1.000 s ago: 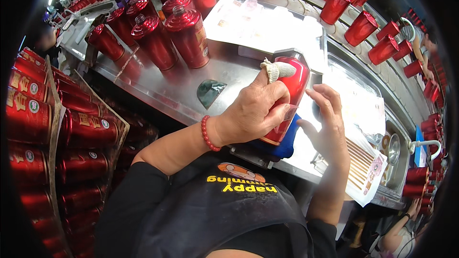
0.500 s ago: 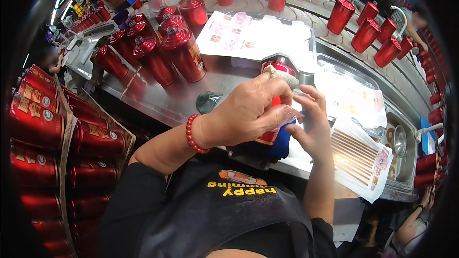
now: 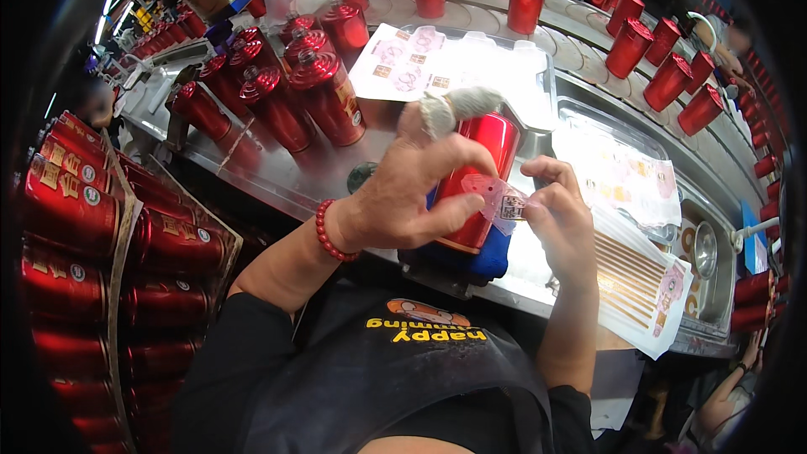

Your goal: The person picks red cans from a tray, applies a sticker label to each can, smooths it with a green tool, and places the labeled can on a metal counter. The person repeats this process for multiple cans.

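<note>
A shiny red metal canister lies tilted on a blue pad at the steel counter's front edge. My left hand wraps around the canister's side, with cloth tape on a raised fingertip. My right hand pinches a small translucent sticker and holds it against the canister's red wall. A red bead bracelet circles my left wrist.
Several upright red canisters stand at the counter's back left, and more line a curved shelf behind. Sticker sheets lie on trays; a striped sheet sits to the right. Stacked red canisters in boxes fill the left side.
My left hand has slid down the canister and gripped its side. My right hand has brought a sticker up against the canister. The view has shifted nearer.
</note>
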Available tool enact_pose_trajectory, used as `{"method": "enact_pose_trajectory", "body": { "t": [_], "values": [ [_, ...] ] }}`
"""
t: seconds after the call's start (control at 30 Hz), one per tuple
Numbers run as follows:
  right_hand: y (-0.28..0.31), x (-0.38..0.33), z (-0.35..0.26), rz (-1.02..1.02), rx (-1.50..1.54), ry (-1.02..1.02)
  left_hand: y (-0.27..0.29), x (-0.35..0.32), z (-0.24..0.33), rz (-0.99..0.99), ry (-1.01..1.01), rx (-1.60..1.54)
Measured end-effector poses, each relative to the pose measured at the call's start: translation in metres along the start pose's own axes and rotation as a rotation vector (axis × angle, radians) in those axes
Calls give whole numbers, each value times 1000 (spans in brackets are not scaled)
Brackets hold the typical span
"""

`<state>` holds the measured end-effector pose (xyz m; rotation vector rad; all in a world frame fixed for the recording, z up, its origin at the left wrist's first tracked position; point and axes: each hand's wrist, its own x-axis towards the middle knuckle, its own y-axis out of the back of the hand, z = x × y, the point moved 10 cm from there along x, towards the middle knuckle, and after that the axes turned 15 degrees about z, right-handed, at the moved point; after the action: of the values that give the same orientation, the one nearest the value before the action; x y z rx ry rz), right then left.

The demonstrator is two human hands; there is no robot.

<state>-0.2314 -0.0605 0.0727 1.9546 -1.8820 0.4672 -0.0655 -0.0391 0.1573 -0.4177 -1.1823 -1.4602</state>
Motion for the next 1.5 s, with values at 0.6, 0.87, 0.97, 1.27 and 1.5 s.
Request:
{"method": "enact_pose_trajectory", "body": {
  "t": [0.6, 0.87, 0.97, 1.27, 1.5],
  "values": [
    [-23, -14, 25, -84, 484, -411, -38, -12, -5, -138, 12, -186],
    [-24, -15, 26, -92, 449, -387, -35, -14, -10, -92, 22, -164],
    [-23, -14, 26, -86, 397, -370, -34, -18, -20, -44, 133, -226],
    [-22, -16, 25, -114, 201, -333, -29, -25, -40, 165, 241, -198],
    [29, -4, -16, 236, -442, 67, -30, -24, -48, 266, 411, -420]
  ]
}}
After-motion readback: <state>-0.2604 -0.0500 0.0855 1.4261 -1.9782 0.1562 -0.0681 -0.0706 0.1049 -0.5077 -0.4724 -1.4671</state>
